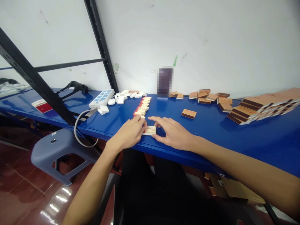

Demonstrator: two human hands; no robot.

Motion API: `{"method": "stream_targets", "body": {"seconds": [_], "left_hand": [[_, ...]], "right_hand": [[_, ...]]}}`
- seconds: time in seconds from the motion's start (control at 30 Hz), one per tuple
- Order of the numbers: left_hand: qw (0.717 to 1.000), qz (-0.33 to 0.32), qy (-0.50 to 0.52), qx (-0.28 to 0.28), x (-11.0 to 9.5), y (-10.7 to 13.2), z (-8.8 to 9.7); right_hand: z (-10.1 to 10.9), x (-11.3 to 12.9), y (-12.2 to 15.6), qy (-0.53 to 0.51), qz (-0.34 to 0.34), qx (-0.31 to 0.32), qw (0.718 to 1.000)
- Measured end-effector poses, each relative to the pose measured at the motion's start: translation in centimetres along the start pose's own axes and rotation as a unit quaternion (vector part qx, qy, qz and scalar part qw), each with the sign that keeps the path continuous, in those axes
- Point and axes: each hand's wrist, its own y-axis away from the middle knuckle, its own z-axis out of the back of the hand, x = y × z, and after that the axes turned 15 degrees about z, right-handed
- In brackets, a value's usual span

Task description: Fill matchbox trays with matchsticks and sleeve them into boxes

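Matchbox tray (pixel 149 130) on blue table (pixel 234 137), between left hand (pixel 129 132), right hand (pixel 172 132)

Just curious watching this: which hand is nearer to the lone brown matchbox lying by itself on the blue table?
Right. The right hand lies just below-left of the lone matchbox, apart from it. The left hand is farther left, beyond the small tray of matches.

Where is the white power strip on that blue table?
The power strip lies on the left part of the blue table, near the wall, just left of the small white trays and beyond the left hand.
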Motion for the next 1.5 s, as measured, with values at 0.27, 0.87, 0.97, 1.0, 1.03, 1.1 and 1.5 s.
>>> {"method": "stream_targets", "body": {"seconds": [0.27, 0.87, 0.97, 1.0, 1.03, 1.1, 1.5], "left_hand": [[0.999, 0.025, 0.005, -0.035, -0.7, 0.2, 0.2], [0.991, 0.091, 0.061, -0.076, 5.3, -1.5, -0.5], [0.992, 0.09, 0.061, -0.068, 5.3, -1.5, -0.4], [0.992, 0.088, 0.062, -0.062, 5.3, -1.5, -0.4], [0.993, 0.085, 0.063, -0.055, 5.3, -1.5, -0.4], [0.994, 0.078, 0.065, -0.043, 5.3, -1.4, -0.3], [0.993, 0.072, 0.071, -0.065, 5.7, -1.5, -0.4]], "right_hand": [[0.1, 0.1, -0.1, 0.003, 0.003, 0.0, 1.0], [0.3, 0.0, -0.1, 0.013, 0.016, 0.031, 0.999], [0.3, 0.1, -0.1, 0.015, 0.012, 0.033, 0.999], [0.3, 0.1, -0.1, 0.015, 0.013, 0.032, 0.999], [0.3, 0.1, -0.1, 0.017, 0.016, 0.031, 0.999], [0.3, 0.1, -0.1, 0.02, 0.019, 0.027, 0.999], [0.1, 0.0, -0.2, 0.02, 0.005, 0.022, 1.0]]}}
